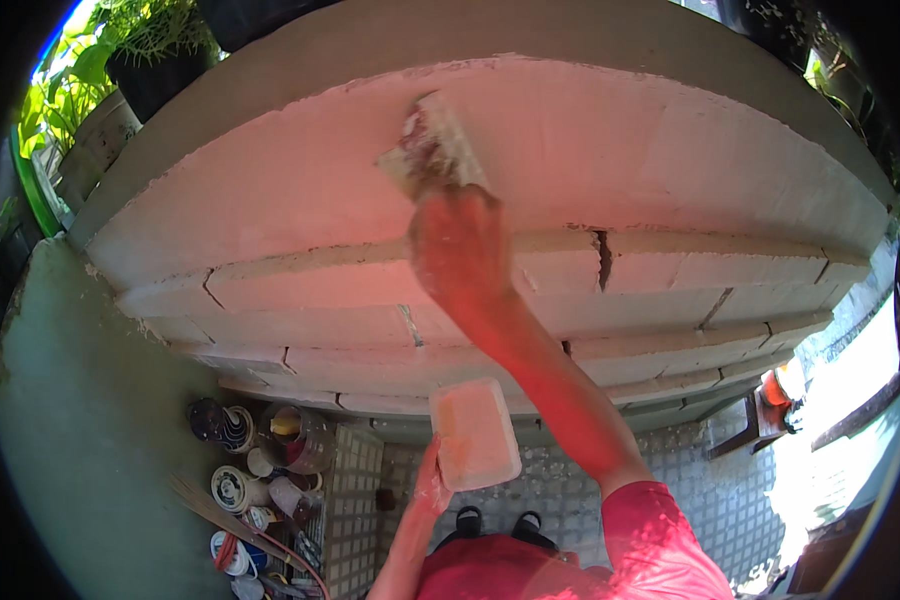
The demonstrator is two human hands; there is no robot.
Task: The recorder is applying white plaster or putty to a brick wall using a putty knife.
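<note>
A pale wall of blocks (660, 150) curves across the view, its broad upper band smooth and its lower rows split by dark joints and gaps. Against that upper band, my right hand (462, 245) grips a wide putty knife (435, 145) smeared with whitish filler. Motion blurs the tool, so its handle is hidden in my closed fingers. Lower down, my left hand (432, 488) holds a shallow rectangular tub (478, 432) by its left side. Pale material covers what shows of the tub's inside.
Paint cans and tubs (235, 490) crowd a spot beside the green side wall (120, 400) at lower left. Potted plants (160, 60) stand above the wall's top ledge at upper left. A small wooden bench (745, 430) is at right on the tiled floor (690, 500).
</note>
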